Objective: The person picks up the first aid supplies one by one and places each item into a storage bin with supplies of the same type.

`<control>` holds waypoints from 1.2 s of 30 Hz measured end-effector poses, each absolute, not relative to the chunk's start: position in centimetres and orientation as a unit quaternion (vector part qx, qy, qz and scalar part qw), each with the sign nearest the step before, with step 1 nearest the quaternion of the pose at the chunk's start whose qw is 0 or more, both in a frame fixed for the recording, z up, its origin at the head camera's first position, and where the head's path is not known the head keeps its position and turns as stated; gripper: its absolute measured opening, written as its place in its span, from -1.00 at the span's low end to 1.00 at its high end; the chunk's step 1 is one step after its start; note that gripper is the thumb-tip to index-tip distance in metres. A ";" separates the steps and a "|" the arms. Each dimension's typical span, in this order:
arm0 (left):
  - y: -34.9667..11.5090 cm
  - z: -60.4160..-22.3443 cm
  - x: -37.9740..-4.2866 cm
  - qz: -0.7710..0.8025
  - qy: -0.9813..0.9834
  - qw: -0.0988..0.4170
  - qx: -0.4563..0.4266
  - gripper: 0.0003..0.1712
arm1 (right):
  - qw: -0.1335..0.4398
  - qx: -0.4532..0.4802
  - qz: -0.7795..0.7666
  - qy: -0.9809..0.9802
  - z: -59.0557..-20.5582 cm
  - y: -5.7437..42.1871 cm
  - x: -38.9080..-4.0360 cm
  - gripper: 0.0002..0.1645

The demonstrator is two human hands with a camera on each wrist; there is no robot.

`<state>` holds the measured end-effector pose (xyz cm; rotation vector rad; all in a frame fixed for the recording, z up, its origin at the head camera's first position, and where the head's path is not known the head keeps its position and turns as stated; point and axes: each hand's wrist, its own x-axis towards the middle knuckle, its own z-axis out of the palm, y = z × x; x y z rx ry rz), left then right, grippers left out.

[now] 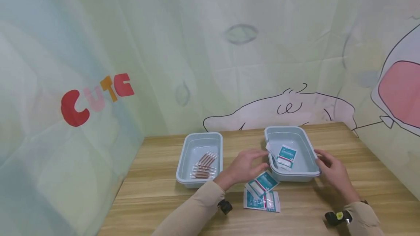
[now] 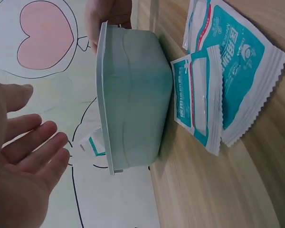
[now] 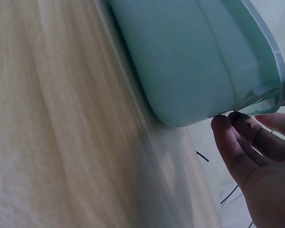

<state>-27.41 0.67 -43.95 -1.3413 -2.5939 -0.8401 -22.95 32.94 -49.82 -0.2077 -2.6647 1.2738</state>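
A pale blue plastic tray (image 1: pixel 310 174) stands at the right. Inside lies a teal and white sachet (image 1: pixel 286 157), and a second white sachet (image 1: pixel 271 154) leans steeply at its left wall. My left hand (image 1: pixel 246 165) is at that left side, fingertips close to the leaning sachet; its fingers are extended and apart in the left wrist view. My right hand (image 1: pixel 334 172) holds the tray's right rim, with fingertips under the lip in the right wrist view. Two more teal and white sachets, a smaller one (image 1: pixel 263 184) overlapping a larger one (image 1: pixel 262 202), lie before the tray.
Left of my left hand is another pale blue tray (image 1: pixel 182 156) holding several wrapped brown-stemmed cotton swabs (image 1: pixel 205 166). Both trays stand on a wood-grain table (image 1: pixel 147 199). Behind it hangs a printed cloth (image 1: pixel 183 46) with cartoon drawings.
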 end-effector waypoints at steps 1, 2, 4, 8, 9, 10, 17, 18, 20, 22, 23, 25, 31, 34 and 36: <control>0.6 -44.0 -27.5 -0.278 -0.855 0.051 -0.434 -0.48 | 0.090 -0.071 0.429 -0.896 -49.9 33.0 -23.0 -0.36; 0.5 -44.0 -27.6 -0.283 -0.857 0.052 -0.428 -0.48 | 0.088 -0.072 0.429 -0.896 -49.9 33.0 -23.0 -0.36; 0.3 -44.0 -27.7 -0.292 -0.858 0.052 -0.419 -0.48 | 0.087 -0.075 0.430 -0.896 -49.9 33.0 -23.0 -0.36; 0.2 -43.7 -27.7 -0.294 -0.858 0.060 -0.418 -0.47 | 0.088 -0.073 0.432 -0.895 -49.7 33.0 -23.0 -0.37; 0.2 -43.7 -27.7 -0.294 -0.856 0.062 -0.420 -0.46 | 0.088 -0.072 0.431 -0.895 -49.7 33.0 -23.0 -0.37; 0.2 -43.7 -27.7 -0.296 -0.855 0.062 -0.421 -0.46 | 0.089 -0.071 0.431 -0.895 -49.7 33.0 -22.9 -0.37; 0.3 -43.9 -27.5 -0.298 -0.861 0.049 -0.410 -0.44 | 0.092 -0.066 0.426 -0.898 -49.9 33.1 -22.9 -0.35; 0.2 -43.9 -27.5 -0.298 -0.862 0.047 -0.408 -0.44 | 0.093 -0.065 0.426 -0.898 -49.9 33.1 -22.9 -0.35; 0.2 -43.8 -27.4 -0.295 -0.864 0.044 -0.406 -0.43 | 0.096 -0.066 0.425 -0.897 -50.0 33.1 -22.9 -0.36; 0.2 -43.8 -27.3 -0.291 -0.865 0.041 -0.406 -0.43 | 0.096 -0.067 0.426 -0.897 -50.0 33.1 -23.0 -0.36; 0.1 -43.8 -27.3 -0.290 -0.866 0.040 -0.406 -0.43 | 0.095 -0.068 0.426 -0.897 -50.1 33.1 -23.0 -0.36; 0.0 -43.8 -27.2 -0.284 -0.867 0.039 -0.407 -0.42 | 0.092 -0.071 0.425 -0.898 -50.1 33.1 -23.1 -0.35; -0.2 -44.2 -26.9 -0.268 -0.873 0.034 -0.406 -0.42 | 0.084 -0.073 0.423 -0.899 -49.8 33.1 -22.9 -0.33; -0.3 -44.4 -26.8 -0.273 -0.872 0.022 -0.406 -0.42 | 0.086 -0.071 0.423 -0.899 -49.7 33.0 -22.8 -0.34; -0.4 -44.6 -26.8 -0.274 -0.872 0.013 -0.407 -0.41 | 0.085 -0.068 0.424 -0.899 -49.7 33.0 -22.8 -0.34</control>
